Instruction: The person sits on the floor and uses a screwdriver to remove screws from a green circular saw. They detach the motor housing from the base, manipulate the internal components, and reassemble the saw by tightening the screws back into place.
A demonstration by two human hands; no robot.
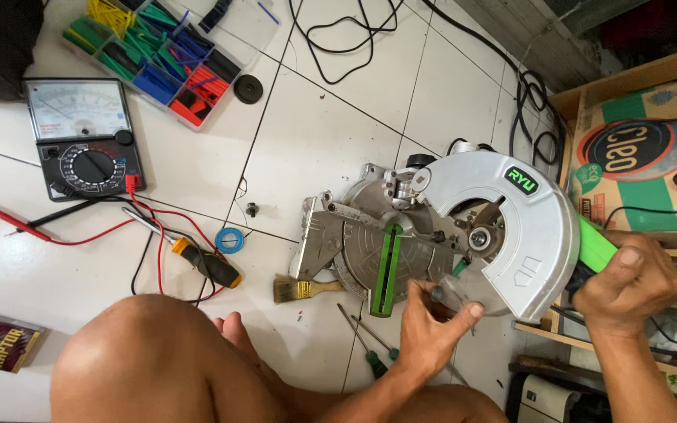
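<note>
On the tiled floor [315,133], the right hand [628,286] grips the saw's green handle [595,243]. The left hand [432,325] pinches the clear blade guard [464,291] at the silver housing's [526,227] lower edge. Open tile lies beyond the saw base [354,243].

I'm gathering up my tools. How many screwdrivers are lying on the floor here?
3. An orange-and-black-handled screwdriver lies left of the blue tape roll. Two thin green-handled screwdrivers lie crossed beside the left hand. Others may be hidden under the saw.

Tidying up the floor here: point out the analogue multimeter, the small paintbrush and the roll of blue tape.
Black analogue multimeter [88,141], head view, between its scale and dial.
Small wooden-handled paintbrush [301,290], head view, on its metal ferrule.
Blue tape roll [229,240], head view, on its ring.
</note>
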